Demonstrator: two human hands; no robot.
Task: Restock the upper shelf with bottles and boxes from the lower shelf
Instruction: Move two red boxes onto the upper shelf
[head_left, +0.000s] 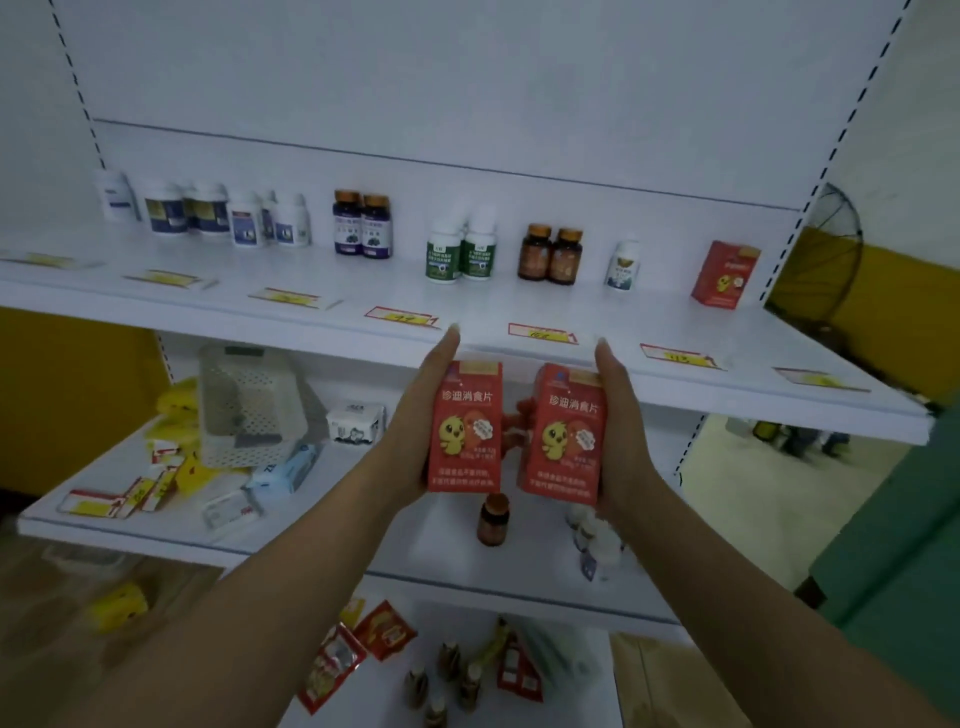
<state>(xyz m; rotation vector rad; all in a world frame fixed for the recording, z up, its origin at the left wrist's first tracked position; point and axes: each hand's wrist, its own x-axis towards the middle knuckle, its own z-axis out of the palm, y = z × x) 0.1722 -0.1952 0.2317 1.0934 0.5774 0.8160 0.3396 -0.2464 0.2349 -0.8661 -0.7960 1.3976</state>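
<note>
Red box gripped in my left hand, twin box in my right hand (upright for shelving label-out).

Dim indoor frame, cool bluish cast, no light source in view. White metal upper shelf is evenly lit on top, no glare. Soft shade lies beneath it over the white lower shelf. Sharpest area is just below its front edge: two red cardboard boxes, print legible. White plastic bottles at its left end are soft. Wide-angle bowing: slotted white upright at its right end curves. Far below it, the bottom-left corner is dark and heavily blurred. Pale floor past its right end is brighter.
</note>
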